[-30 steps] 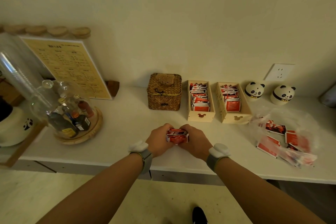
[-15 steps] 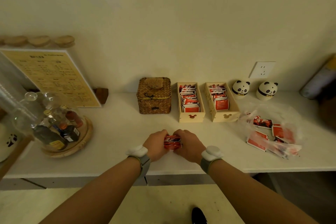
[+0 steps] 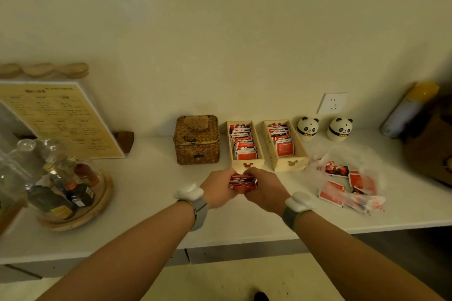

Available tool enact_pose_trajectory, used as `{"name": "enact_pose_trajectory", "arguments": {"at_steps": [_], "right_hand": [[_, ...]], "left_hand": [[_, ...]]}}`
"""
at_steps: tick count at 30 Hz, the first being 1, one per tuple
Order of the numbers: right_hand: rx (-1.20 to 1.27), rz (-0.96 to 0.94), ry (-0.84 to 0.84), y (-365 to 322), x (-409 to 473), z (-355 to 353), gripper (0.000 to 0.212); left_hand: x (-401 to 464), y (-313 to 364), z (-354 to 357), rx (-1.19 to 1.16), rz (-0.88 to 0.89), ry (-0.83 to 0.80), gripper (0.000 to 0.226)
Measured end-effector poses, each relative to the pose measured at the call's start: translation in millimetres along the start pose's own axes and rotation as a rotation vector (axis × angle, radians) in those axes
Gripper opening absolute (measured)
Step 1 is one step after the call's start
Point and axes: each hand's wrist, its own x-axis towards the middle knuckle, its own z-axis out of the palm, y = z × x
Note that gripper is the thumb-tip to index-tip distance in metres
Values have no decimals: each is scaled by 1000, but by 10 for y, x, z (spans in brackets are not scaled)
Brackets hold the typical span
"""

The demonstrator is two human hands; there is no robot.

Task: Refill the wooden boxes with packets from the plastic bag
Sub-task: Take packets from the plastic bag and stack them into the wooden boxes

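both hands, left hand and right hand, are gripping a small stack of red packets just before the left pale wooden box, its long axis running straight away from them.

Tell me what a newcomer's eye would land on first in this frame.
First, the stack of red packets gripped between the left hand and right hand above the white counter's front centre. Just behind stand two wooden boxes side by side, both holding red packets, the left one fuller. To their right, a plastic bag with more packets lies on the counter.
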Motion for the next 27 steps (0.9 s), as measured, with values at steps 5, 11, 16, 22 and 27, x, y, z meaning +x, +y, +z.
{"name": "enact_pose_trajectory", "arguments": {"at_steps": [5, 11, 16, 22, 27], "right_hand": [[-23, 9, 108, 124, 19, -499, 50], [-56, 33, 161, 431, 213, -944, 51], [-66, 49, 138, 706, 448, -1165, 47], [-101, 10, 85, 1062, 853, -1363, 45], [-143, -33, -49, 1286, 1166, -1378, 38]], "left_hand": [[339, 408, -67, -4, 81, 28, 38], [809, 836, -14, 21, 121, 38, 27], [1179, 1002, 102, 19, 74, 15, 36], [1712, 1131, 196, 32, -7, -39, 37], [2013, 1114, 244, 251, -36, -117, 42]]}}
